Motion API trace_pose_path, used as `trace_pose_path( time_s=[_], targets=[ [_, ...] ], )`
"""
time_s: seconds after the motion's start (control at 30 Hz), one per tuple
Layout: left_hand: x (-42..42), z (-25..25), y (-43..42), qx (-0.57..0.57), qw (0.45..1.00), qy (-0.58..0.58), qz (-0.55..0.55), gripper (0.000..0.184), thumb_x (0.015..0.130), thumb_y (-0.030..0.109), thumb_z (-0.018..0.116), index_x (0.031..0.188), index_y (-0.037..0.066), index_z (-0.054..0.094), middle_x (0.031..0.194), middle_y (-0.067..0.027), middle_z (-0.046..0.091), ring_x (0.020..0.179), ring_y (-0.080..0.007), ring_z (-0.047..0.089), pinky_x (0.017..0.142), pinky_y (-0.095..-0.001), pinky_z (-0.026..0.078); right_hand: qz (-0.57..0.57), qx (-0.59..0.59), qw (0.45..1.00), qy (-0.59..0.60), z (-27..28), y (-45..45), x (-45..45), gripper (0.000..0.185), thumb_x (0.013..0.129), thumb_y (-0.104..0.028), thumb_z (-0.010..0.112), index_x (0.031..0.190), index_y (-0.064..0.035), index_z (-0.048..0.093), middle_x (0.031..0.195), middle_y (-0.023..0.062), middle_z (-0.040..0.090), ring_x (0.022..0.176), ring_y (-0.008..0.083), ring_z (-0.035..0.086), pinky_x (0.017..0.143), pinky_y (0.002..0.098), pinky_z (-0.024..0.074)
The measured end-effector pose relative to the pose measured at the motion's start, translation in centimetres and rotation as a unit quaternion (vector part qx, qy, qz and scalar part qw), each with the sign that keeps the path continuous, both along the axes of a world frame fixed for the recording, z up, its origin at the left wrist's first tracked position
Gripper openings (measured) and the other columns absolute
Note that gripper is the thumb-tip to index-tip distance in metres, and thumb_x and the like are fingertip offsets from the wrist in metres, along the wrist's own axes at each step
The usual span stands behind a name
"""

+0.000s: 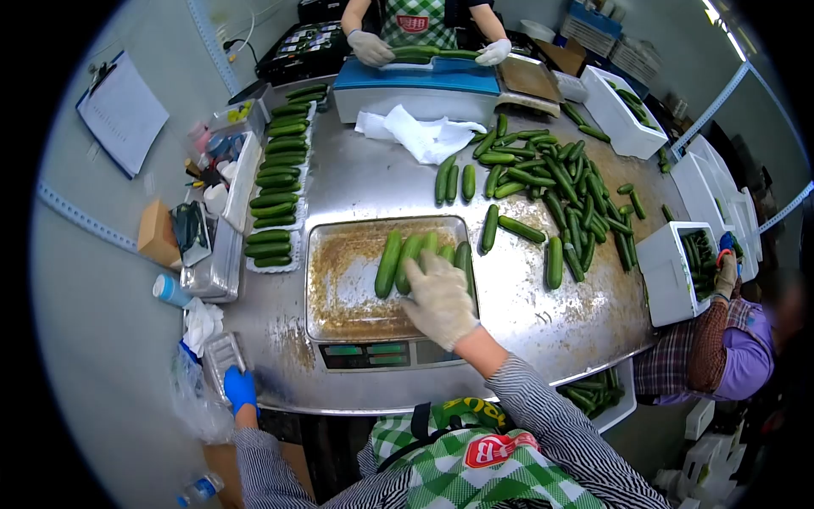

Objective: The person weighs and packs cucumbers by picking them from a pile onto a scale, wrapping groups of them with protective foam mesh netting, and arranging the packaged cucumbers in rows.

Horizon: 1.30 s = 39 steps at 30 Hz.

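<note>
My right hand, in a beige glove, reaches over the metal scale tray and lies on the cucumbers there. Its fingertips are at the middle ones, and it hides part of them. At the lower left my left hand, in a blue glove, is at the clear plastic trays, its fingers against their edge. The scale's display faces me.
Filled trays of cucumbers line the left. Loose cucumbers are heaped right of the scale. A white cloth lies behind. Across the table a gloved co-worker holds cucumbers at a blue-topped box; another co-worker is at a foam box.
</note>
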State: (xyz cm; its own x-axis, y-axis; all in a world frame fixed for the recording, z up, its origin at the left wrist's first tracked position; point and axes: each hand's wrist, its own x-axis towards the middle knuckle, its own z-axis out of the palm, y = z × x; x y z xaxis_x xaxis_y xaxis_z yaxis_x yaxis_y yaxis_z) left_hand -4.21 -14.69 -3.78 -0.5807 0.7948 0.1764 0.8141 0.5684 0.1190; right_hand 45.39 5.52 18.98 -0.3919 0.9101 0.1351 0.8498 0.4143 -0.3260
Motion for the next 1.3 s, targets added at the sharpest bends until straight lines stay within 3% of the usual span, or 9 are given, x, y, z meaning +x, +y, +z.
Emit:
trace_pose_path(
  time_s=[0.13, 0.23, 0.33, 0.47, 0.77, 0.9, 0.97, 1.03, 1.3],
  targets=[
    [-1.5, 0.2, -0.6, -0.023, 0.999, -0.038, 0.023, 0.02, 0.075, 0.017, 0.069, 0.075, -0.003, 0.065, 0.076, -0.0247, 0.065, 0.07, -0.0423, 0.064, 0.065, -0.0498, 0.049, 0.075, -0.057, 0.971, -0.219, 0.3, 2.2, -3.7, 0.084, 0.086, -0.053, 0.066, 0.15, -0.0073, 0.036, 0.146, 0.0276, 0.043, 0.138, 0.0404, 0.041, 0.11, 0.0529, 0.0376],
    [-2.6, -0.5, -0.4, 0.0, 0.998, -0.052, 0.031, 0.018, 0.072, 0.014, 0.068, 0.071, -0.004, 0.066, 0.069, -0.0243, 0.064, 0.063, -0.0417, 0.062, 0.06, -0.049, 0.047, 0.097, 0.053, 0.947, -0.303, -3.3, 3.0, -5.2, 0.061, 0.093, -0.036, 0.059, 0.145, -0.0079, 0.045, 0.149, 0.0279, 0.041, 0.133, 0.0463, 0.045, 0.108, 0.0521, 0.0398],
    [-3.3, -0.4, -0.4, -0.01, 0.999, -0.047, 0.01, 0.018, 0.068, 0.013, 0.07, 0.07, -0.004, 0.067, 0.068, -0.024, 0.065, 0.06, -0.0398, 0.062, 0.059, -0.048, 0.048, 0.18, 0.027, 0.942, -0.284, -1.4, 3.5, -5.3, 0.048, 0.093, -0.024, 0.056, 0.137, -0.0068, 0.053, 0.145, 0.026, 0.046, 0.127, 0.0454, 0.051, 0.099, 0.0479, 0.0463],
    [-5.2, 0.4, 0.1, -0.098, 0.993, -0.073, 0.003, 0.019, 0.064, 0.012, 0.075, 0.069, -0.005, 0.067, 0.064, -0.0198, 0.066, 0.057, -0.0351, 0.065, 0.055, -0.0454, 0.05, 0.096, 0.086, 0.986, -0.105, -3.2, 3.2, -6.1, 0.031, 0.087, -0.016, 0.058, 0.116, -0.0098, 0.066, 0.128, 0.0152, 0.059, 0.107, 0.032, 0.06, 0.081, 0.0417, 0.0461],
    [-3.7, 4.0, 2.8, -0.087, 0.916, -0.368, 0.136, 0.016, 0.066, 0.008, 0.071, 0.065, -0.006, 0.064, 0.061, -0.0161, 0.064, 0.045, -0.0269, 0.061, 0.043, -0.0396, 0.049, 0.128, 0.024, 0.99, -0.053, -5.1, 0.0, -5.9, 0.043, 0.083, -0.02, 0.064, 0.124, -0.0055, 0.06, 0.13, 0.0163, 0.057, 0.112, 0.0285, 0.059, 0.085, 0.0376, 0.0494],
    [-5.4, 2.5, 2.5, -0.166, 0.942, -0.268, 0.119, 0.021, 0.064, 0.013, 0.073, 0.069, -0.006, 0.065, 0.065, -0.0211, 0.066, 0.054, -0.0342, 0.066, 0.051, -0.0436, 0.052, -0.009, -0.003, 0.996, -0.092, 0.8, 2.5, -2.5, 0.047, 0.086, -0.024, 0.061, 0.129, -0.0039, 0.054, 0.124, 0.0172, 0.057, 0.113, 0.0264, 0.056, 0.076, 0.0409, 0.0481],
    [-9.3, -2.7, 1.4, -0.192, 0.965, -0.159, 0.086, 0.025, 0.062, 0.017, 0.074, 0.071, -0.005, 0.065, 0.066, -0.0234, 0.066, 0.061, -0.0381, 0.068, 0.057, -0.0459, 0.053, -0.035, -0.024, 0.99, -0.135, -1.1, 3.8, 0.8, 0.06, 0.086, -0.029, 0.063, 0.139, -0.0058, 0.047, 0.136, 0.0213, 0.051, 0.119, 0.0327, 0.054, 0.09, 0.0434, 0.0444],
    [-7.5, -1.2, 2.0, -0.203, 0.968, -0.126, 0.073, 0.03, 0.06, 0.021, 0.076, 0.074, -0.004, 0.067, 0.074, -0.0254, 0.068, 0.073, -0.0404, 0.069, 0.066, -0.0478, 0.054, 0.016, -0.005, 0.981, -0.192, -1.9, 4.1, 2.4, 0.06, 0.087, -0.03, 0.062, 0.14, -0.0058, 0.048, 0.138, 0.0232, 0.051, 0.122, 0.0366, 0.053, 0.097, 0.045, 0.0397],
    [-6.3, -0.1, 2.6, -0.174, 0.985, -0.011, -0.008, 0.029, 0.062, 0.02, 0.077, 0.075, -0.003, 0.067, 0.075, -0.0225, 0.068, 0.071, -0.0374, 0.068, 0.065, -0.0471, 0.053, 0.052, 0.03, 0.985, -0.164, -1.3, 4.6, 2.5, 0.039, 0.086, -0.024, 0.061, 0.119, -0.0031, 0.061, 0.118, 0.0269, 0.064, 0.107, 0.0354, 0.063, 0.091, 0.0442, 0.044]
  ],
)
